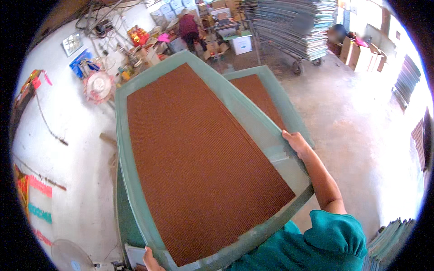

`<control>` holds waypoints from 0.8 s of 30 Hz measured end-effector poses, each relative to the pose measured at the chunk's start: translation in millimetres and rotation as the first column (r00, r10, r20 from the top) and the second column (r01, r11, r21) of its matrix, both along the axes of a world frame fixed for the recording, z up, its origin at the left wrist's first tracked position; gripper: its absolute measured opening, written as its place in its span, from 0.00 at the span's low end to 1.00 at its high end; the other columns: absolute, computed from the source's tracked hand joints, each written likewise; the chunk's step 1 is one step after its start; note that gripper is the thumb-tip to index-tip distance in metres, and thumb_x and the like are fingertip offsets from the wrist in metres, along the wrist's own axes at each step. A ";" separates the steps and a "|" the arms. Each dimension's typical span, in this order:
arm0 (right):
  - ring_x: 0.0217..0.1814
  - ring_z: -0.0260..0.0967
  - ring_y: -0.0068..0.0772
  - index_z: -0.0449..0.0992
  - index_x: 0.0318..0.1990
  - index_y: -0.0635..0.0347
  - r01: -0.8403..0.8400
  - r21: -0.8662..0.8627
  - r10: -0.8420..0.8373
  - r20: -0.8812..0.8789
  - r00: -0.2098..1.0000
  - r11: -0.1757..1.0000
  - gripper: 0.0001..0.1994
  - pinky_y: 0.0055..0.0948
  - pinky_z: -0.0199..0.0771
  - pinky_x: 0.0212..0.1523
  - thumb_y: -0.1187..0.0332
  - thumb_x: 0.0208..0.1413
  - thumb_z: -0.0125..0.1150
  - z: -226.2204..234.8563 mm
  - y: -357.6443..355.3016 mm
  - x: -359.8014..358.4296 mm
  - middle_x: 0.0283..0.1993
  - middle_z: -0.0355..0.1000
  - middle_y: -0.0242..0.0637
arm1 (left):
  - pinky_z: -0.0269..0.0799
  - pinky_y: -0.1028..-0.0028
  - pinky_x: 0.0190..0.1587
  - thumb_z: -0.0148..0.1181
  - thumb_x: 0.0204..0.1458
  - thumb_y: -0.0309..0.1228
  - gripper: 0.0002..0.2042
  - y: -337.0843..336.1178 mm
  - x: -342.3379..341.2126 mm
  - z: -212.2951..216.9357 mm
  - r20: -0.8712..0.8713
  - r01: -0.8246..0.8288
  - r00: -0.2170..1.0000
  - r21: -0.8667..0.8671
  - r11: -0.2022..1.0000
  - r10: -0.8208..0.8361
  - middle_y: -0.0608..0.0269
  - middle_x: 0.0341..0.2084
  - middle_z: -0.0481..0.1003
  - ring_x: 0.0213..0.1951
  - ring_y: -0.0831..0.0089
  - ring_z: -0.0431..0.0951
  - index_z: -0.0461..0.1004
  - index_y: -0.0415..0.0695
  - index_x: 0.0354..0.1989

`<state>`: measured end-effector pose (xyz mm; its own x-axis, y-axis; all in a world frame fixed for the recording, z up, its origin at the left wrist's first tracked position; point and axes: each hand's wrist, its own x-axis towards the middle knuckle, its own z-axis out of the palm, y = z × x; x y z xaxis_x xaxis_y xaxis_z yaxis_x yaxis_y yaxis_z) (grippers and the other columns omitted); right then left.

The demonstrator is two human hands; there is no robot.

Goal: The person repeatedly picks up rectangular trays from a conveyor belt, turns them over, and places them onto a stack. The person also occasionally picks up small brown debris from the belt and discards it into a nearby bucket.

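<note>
A large, flat, pale-green mesh tray (pixel 149 81) fills the middle of the view, tilted and lifted in front of me. On it lies a brown layer of fine, close-set parallel strands (pixel 199 167), which look like thin sticks. My right hand (pixel 296 142) grips the tray's right rim, thumb on top and fingers mostly hidden beneath. At the lower edge, my left hand (pixel 151 260) holds the near-left rim and shows only in part. Behind and below it sits a second green tray (pixel 289 104) with the same brown layer, largely covered by the first.
A tall stack of similar trays (pixel 289 27) stands on a wheeled cart at the back. A person (pixel 188 29) bends among boxes farther off. At lower left is a fan (pixel 72 255); a straw hat (pixel 98 86) hangs by the left wall. More stacked trays (pixel 391 244) stand lower right.
</note>
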<state>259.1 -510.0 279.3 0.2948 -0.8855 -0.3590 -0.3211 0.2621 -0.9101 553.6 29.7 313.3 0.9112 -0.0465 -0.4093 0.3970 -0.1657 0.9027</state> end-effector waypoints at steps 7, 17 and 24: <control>0.16 0.63 0.30 0.75 0.27 0.74 0.178 0.062 -0.172 -0.092 0.981 0.982 0.24 0.34 0.64 0.21 0.53 0.52 0.52 -60.8 -85.7 -83.3 0.18 0.67 0.39 | 0.67 0.65 0.40 0.48 0.53 0.40 0.17 -167.5 12.6 -18.1 -0.040 0.211 0.977 0.045 0.976 -0.209 0.58 0.35 0.72 0.36 0.66 0.72 0.70 0.39 0.41; 0.12 0.63 0.32 0.74 0.21 0.72 0.367 0.131 -0.327 -0.249 0.911 0.921 0.25 0.33 0.63 0.14 0.53 0.52 0.51 -71.1 -311.8 -123.5 0.13 0.66 0.39 | 0.67 0.65 0.41 0.49 0.53 0.39 0.16 -471.3 53.4 -66.4 -0.182 0.383 0.915 0.111 0.917 -0.360 0.58 0.36 0.72 0.37 0.65 0.72 0.70 0.38 0.42; 0.10 0.62 0.33 0.73 0.20 0.70 0.415 0.155 -0.356 -0.307 0.883 0.897 0.24 0.33 0.63 0.12 0.53 0.53 0.50 -116.2 -471.8 -107.6 0.12 0.64 0.40 | 0.66 0.65 0.41 0.50 0.53 0.37 0.18 -634.5 103.6 -144.2 -0.181 0.409 0.907 0.163 0.898 -0.380 0.54 0.38 0.71 0.39 0.63 0.71 0.68 0.32 0.42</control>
<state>151.5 -981.7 163.1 -0.1862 -0.8040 -0.5648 -0.3748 0.5895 -0.7156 657.1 -604.8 169.1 0.7663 -0.2974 -0.5695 0.3828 -0.5005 0.7765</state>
